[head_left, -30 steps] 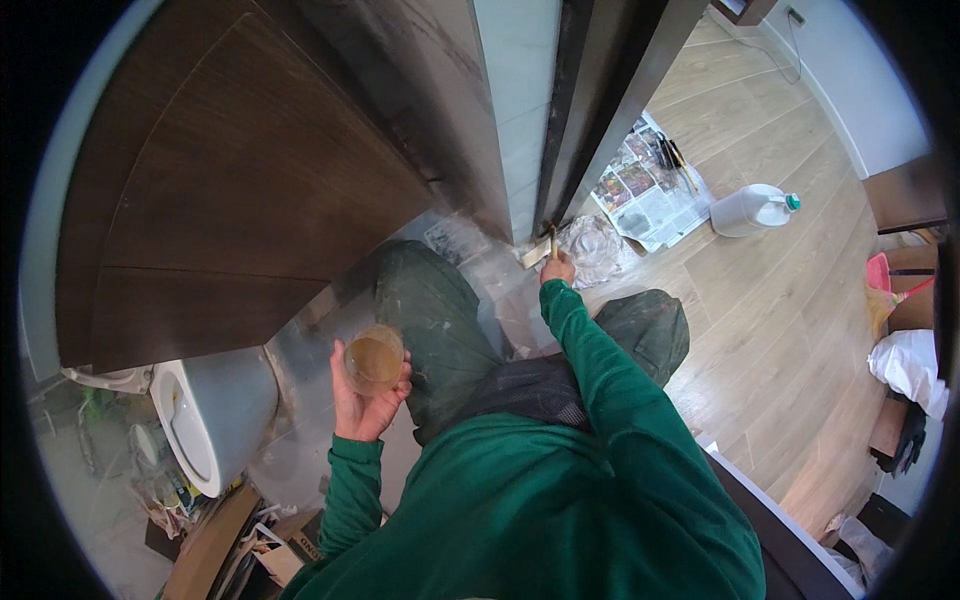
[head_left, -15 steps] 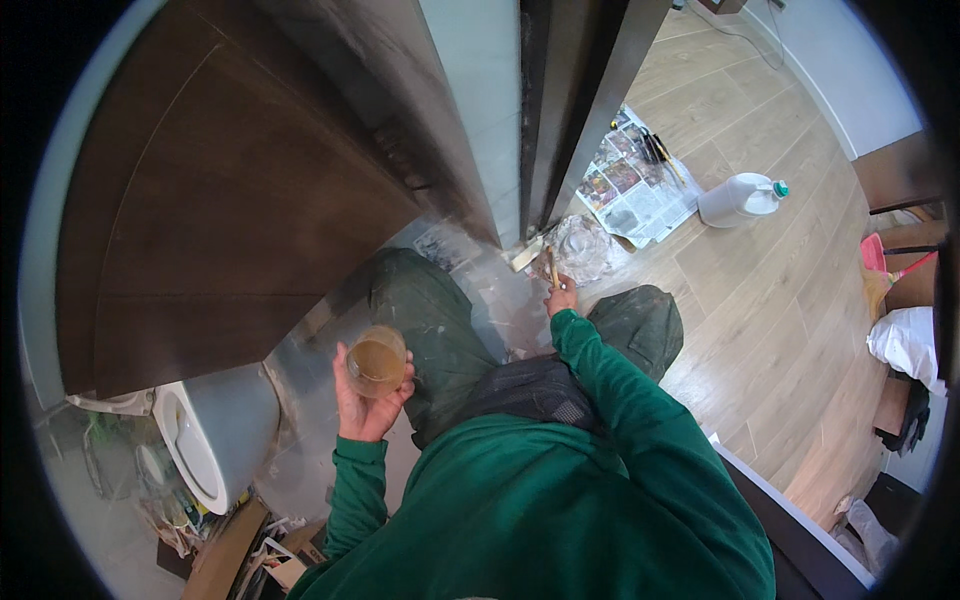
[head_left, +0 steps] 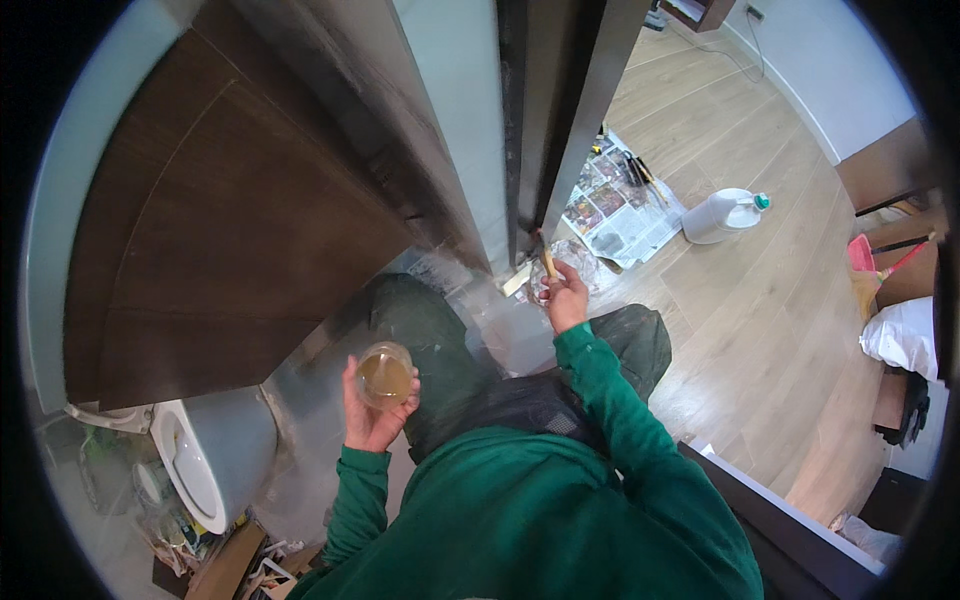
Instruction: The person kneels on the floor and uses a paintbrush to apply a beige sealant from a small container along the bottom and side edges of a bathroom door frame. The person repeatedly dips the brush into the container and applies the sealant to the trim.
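My left hand (head_left: 368,425) is closed round a clear glass or cup (head_left: 384,376) of cloudy amber-brown liquid, held upright over my left thigh. In my right hand (head_left: 568,298) is a paintbrush (head_left: 549,264) with a light wooden handle, its tip pointing up and away at the foot of the dark door frame (head_left: 575,120). Whether the bristles touch the frame I cannot tell. Just left of the brush, a small pale block (head_left: 517,280) lies at the frame's base. Behind my right hand is a crumpled clear plastic sheet (head_left: 590,268).
Newspaper (head_left: 625,225) with dark-handled tools (head_left: 637,168) covers the floor beyond, beside a white jug (head_left: 715,217) with a green cap. A dark brown door (head_left: 220,220) stands at left, above a toilet (head_left: 215,460). To the right are a pink dustpan (head_left: 860,253) and white bag (head_left: 900,335).
My right hand has moved slightly farther away, raising the brush toward the frame's lower edge. The glass has shifted slightly right and nearer me. The view has turned a little.
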{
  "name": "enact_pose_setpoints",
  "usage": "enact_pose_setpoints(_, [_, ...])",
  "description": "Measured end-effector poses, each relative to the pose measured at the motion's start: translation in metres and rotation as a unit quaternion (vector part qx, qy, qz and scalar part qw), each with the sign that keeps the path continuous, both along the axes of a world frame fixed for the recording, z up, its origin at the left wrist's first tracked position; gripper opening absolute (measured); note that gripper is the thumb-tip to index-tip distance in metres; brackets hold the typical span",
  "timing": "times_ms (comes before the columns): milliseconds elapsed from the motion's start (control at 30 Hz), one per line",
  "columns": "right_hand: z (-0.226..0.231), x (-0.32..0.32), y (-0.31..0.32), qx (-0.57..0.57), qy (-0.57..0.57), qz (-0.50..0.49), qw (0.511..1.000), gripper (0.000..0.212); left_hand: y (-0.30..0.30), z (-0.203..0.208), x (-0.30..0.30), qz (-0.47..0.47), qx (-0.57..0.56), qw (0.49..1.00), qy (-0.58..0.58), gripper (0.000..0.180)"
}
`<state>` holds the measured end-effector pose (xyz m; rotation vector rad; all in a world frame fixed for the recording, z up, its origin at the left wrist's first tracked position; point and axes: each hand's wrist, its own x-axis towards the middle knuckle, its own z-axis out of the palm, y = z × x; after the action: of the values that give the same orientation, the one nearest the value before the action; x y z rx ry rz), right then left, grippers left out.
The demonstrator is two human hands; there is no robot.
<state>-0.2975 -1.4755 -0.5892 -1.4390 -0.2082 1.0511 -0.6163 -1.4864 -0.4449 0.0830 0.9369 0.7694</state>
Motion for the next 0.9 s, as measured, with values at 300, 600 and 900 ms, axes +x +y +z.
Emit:
enact_pose_setpoints(300, [0.124,0.014,-0.045,0.279,0.078,0.042,0.956,0.045,0.01,-0.009,0.01,-0.045,0.019,0.998,-0.033,0.075])
enact_pose_setpoints(600, [-0.033,0.023,-0.022,-0.084,0.039,0.072,0.993,0.038,-0.005,-0.011,0.003,-0.033,0.023,0.999,-0.03,0.074])
enact_pose_setpoints(900, [0.154,0.032,-0.025,0.142,-0.027,0.096,0.985,0.039,-0.004,-0.013,0.01,-0.054,0.028,0.997,-0.057,0.064])
